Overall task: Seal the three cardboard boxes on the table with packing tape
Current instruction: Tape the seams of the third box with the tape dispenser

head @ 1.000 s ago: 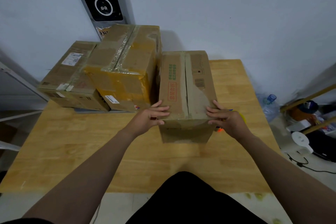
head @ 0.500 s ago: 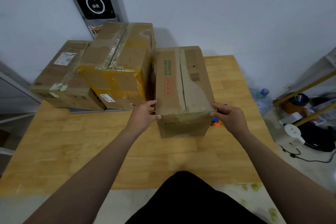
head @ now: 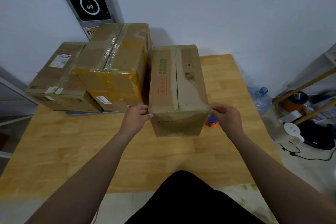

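Both hands have been sliding outward off the top of the nearest box [head: 176, 85] since a second ago, and are now sitting at its two near upper corners. From the head camera, the left hand [head: 135, 119] is gripping the left corner, its thumb lying on the front edge and its fingers curling round the side. The right hand [head: 226, 117] is curling its fingers at the right corner and seems to be pinching the cardboard there, though blur is making that hard to confirm. This box is standing on the wooden table [head: 72, 147], its long side running away from the person. Just beside it on the left, a yellow-taped box [head: 112, 67] is overlapping a flat box [head: 54, 72]. An orange and blue object [head: 211, 122] is peeking out beside the right hand, on the table
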Motion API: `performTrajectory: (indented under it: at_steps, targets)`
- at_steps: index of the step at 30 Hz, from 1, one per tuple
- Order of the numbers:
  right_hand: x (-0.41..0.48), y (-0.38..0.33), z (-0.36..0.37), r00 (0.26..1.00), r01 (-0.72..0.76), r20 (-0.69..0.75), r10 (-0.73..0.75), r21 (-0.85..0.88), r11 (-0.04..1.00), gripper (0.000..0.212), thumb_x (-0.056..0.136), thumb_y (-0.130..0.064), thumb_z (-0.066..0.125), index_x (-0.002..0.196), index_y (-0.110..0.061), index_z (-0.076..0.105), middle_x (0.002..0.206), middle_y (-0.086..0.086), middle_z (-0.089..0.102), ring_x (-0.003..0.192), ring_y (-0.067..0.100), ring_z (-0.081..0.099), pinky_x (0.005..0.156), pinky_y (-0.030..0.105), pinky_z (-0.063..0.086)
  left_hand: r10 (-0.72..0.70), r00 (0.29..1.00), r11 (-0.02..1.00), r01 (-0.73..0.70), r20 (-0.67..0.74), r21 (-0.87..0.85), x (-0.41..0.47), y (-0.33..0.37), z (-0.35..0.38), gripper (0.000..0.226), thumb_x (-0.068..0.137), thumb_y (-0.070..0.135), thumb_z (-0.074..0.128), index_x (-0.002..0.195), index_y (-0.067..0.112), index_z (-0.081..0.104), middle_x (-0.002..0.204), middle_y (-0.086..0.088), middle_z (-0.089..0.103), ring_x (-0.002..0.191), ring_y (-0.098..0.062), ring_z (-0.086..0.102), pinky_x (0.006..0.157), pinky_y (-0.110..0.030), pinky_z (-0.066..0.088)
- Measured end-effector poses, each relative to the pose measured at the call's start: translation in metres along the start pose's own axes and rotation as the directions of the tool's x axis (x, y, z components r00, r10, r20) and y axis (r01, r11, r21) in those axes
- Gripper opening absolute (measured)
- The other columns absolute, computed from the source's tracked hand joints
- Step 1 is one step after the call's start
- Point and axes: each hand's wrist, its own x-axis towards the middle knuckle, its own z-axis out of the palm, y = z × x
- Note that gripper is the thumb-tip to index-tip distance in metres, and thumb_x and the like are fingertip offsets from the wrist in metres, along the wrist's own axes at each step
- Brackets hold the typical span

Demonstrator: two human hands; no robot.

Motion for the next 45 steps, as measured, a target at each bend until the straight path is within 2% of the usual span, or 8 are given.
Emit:
performTrajectory:
  at_steps: [5, 10, 15, 20, 34, 40, 43, 45]
  targets:
    - [0.011, -0.015, 0.001, 0.98, 0.152, 0.172, -0.102, -0.312, 0.938, 0.023, 0.091, -0.012, 0.064, 0.069, -0.012, 0.073, 0.048, -0.011, 0.044, 0.046, 0.008, 0.043, 0.047, 0.025, 0.03, 0.017, 1.0, 0.996, -0.017, 0.005, 0.085, 0.008, 0.004, 0.0, 0.034, 0.091, 0.022, 0.077, 0.123, 0.012, 0.074, 0.118, -0.001, 0.075, 0.104, -0.01, 0.067, 0.083, -0.023, 0.045]
    - [0.027, -0.04, -0.001, 0.949, 0.211, 0.315, -0.022, -0.582, 0.785, 0.038, 0.081, -0.01, 0.063, 0.051, -0.019, 0.042, 0.048, -0.004, 0.036, 0.052, 0.022, 0.04, 0.053, 0.032, 0.026, 0.009, 0.997, 0.948, -0.031, 0.071, 0.317, 0.021, 0.009, -0.004, 0.014, 0.093, 0.026, 0.074, 0.103, 0.018, 0.078, 0.093, 0.003, 0.077, 0.091, -0.017, 0.069, 0.072, -0.03, 0.046]
    - [0.039, -0.056, 0.001, 0.918, 0.277, 0.395, 0.029, -0.694, 0.665, 0.039, 0.081, -0.012, 0.065, 0.053, -0.017, 0.038, 0.058, 0.002, 0.036, 0.07, 0.027, 0.045, 0.062, 0.034, 0.034, -0.004, 0.994, 0.869, -0.05, 0.107, 0.492, 0.031, 0.021, -0.008, 0.019, 0.09, 0.029, 0.078, 0.082, 0.014, 0.069, 0.075, -0.001, 0.068, 0.07, -0.014, 0.06, 0.053, -0.029, 0.036]
    - [0.039, -0.059, 0.006, 0.934, 0.285, 0.357, 0.002, -0.75, 0.597, 0.039, 0.088, -0.011, 0.061, 0.061, -0.016, 0.033, 0.074, 0.009, 0.054, 0.093, 0.036, 0.062, 0.069, 0.036, 0.038, -0.007, 0.992, 0.805, -0.069, 0.125, 0.589, 0.035, 0.023, -0.005, 0.023, 0.09, 0.03, 0.077, 0.084, 0.015, 0.062, 0.077, -0.001, 0.061, 0.073, -0.017, 0.057, 0.063, -0.032, 0.04]
    - [0.028, -0.062, 0.014, 0.958, 0.16, 0.28, 0.068, -0.713, 0.683, 0.013, 0.097, -0.015, 0.054, 0.1, -0.004, 0.06, 0.113, 0.019, 0.067, 0.111, 0.037, 0.062, 0.082, 0.039, 0.047, 0.007, 0.994, 0.845, -0.065, 0.111, 0.53, 0.034, 0.018, -0.002, 0.023, 0.088, 0.031, 0.08, 0.093, 0.012, 0.068, 0.083, -0.003, 0.07, 0.083, -0.02, 0.07, 0.081, -0.042, 0.057]
    - [0.033, -0.049, 0.007, 0.905, -0.065, 0.323, 0.277, -0.538, 0.84, 0.031, 0.092, -0.016, 0.058, 0.065, -0.008, 0.046, 0.063, 0.01, 0.047, 0.072, 0.035, 0.051, 0.065, 0.037, 0.04, 0.024, 0.98, 0.965, -0.074, 0.196, 0.253, 0.028, 0.002, -0.017, 0.018, 0.094, 0.023, 0.072, 0.108, 0.012, 0.073, 0.1, -0.005, 0.077, 0.097, -0.021, 0.071, 0.091, -0.047, 0.056]
    - [0.03, -0.05, 0.005, 0.952, -0.026, 0.254, 0.17, -0.488, 0.872, 0.034, 0.097, -0.036, 0.058, 0.11, -0.006, 0.059, 0.108, 0.017, 0.061, 0.106, 0.04, 0.059, 0.085, 0.043, 0.048, 0.087, 0.977, 0.924, -0.153, 0.196, 0.349, 0.021, 0.005, -0.018, 0.042, 0.098, 0.023, 0.067, 0.14, 0.024, 0.059, 0.132, -0.002, 0.067, 0.125, -0.027, 0.06, 0.102, -0.045, 0.051]
    - [0.024, -0.055, 0.008, 0.955, 0.246, 0.255, -0.153, -0.387, 0.889, 0.048, 0.097, -0.029, 0.056, 0.142, -0.013, 0.048, 0.142, 0.013, 0.051, 0.13, 0.036, 0.05, 0.106, 0.046, 0.043, 0.23, 0.965, 0.868, -0.261, 0.123, 0.423, 0.013, 0.013, -0.01, 0.06, 0.1, 0.023, 0.065, 0.155, 0.029, 0.041, 0.156, 0.002, 0.046, 0.144, -0.025, 0.042, 0.114, -0.045, 0.041]
